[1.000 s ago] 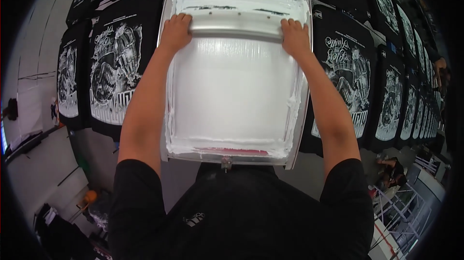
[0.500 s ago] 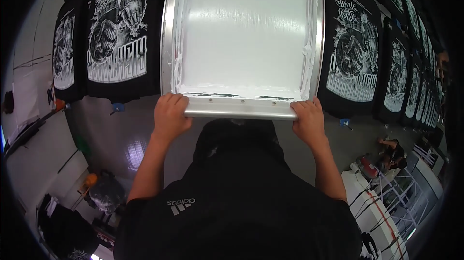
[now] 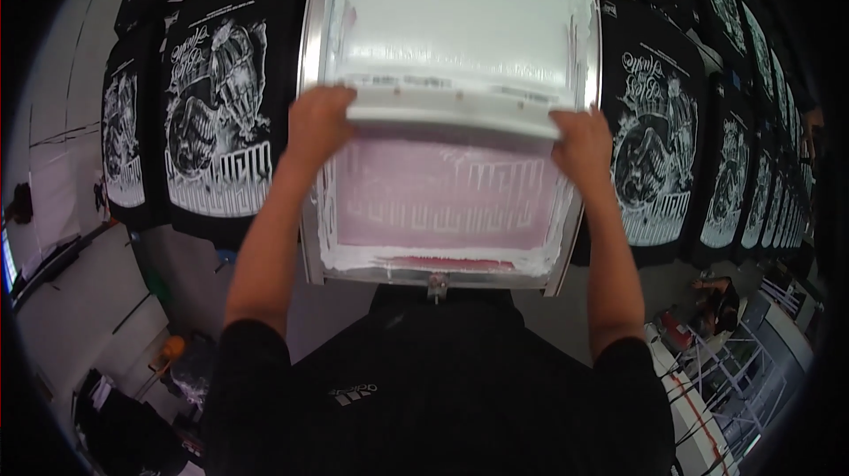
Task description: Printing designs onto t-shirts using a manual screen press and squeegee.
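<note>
A wide metal squeegee [image 3: 453, 114] spans a screen-printing frame [image 3: 313, 242] in front of me. My left hand [image 3: 320, 125] grips its left end, and my right hand [image 3: 584, 142] closes round its right end. Beyond the bar, white ink [image 3: 460, 12] coats the mesh. On my side of it, pink mesh [image 3: 389, 184] shows part of a stencil of angular shapes. Thick white ink lines the inner edges of the frame. The bar is slightly smeared by motion. Whatever lies beneath the screen is hidden.
Black printed shirts [image 3: 217, 114] lie flat to the left, and more printed shirts [image 3: 656, 131] form a row running away on the right. A metal clamp [image 3: 437, 285] sits at the frame's near edge. Another person [image 3: 718, 304] is at the lower right, near a metal rack [image 3: 721, 365].
Both hands have pushed the squeegee away from me, from the near end to about mid-screen. Pink mesh now shows behind it. The whole view has shifted forward.
</note>
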Tool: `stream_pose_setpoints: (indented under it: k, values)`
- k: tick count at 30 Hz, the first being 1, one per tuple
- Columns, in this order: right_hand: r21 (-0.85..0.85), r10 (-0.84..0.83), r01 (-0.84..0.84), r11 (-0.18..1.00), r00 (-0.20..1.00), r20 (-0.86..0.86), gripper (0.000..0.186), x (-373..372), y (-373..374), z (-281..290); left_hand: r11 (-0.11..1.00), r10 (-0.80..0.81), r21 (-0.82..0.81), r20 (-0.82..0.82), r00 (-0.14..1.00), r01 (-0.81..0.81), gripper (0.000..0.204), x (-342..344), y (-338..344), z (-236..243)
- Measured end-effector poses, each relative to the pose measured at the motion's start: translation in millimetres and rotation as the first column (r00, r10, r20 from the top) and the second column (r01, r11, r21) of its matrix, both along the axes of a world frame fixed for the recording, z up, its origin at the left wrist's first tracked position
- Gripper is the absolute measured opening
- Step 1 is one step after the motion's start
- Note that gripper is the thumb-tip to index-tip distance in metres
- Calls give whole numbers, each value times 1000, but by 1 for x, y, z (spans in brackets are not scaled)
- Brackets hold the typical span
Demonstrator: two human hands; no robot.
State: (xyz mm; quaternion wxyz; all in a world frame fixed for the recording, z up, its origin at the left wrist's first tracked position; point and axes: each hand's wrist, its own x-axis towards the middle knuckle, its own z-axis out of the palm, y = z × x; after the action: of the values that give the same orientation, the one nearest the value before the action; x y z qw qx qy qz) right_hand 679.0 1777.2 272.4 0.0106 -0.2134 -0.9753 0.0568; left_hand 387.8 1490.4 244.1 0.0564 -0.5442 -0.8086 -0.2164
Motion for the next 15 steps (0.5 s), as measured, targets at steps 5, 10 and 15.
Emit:
stream_pose_setpoints:
  k: [5,10,15]
  values:
    - [177,24,-28,984,999,26,37,-123,122,6,958,137,-243,-76,988,-151,41,-127,121,10]
    - [109,185,-182,977,983,-15,45,-168,226,0,964,-264,60,121,957,259,37,-191,174,27]
    - [-106,-43,66,992,979,201,35,-35,19,89,873,67,-485,32,997,-43,36,-46,21,88]
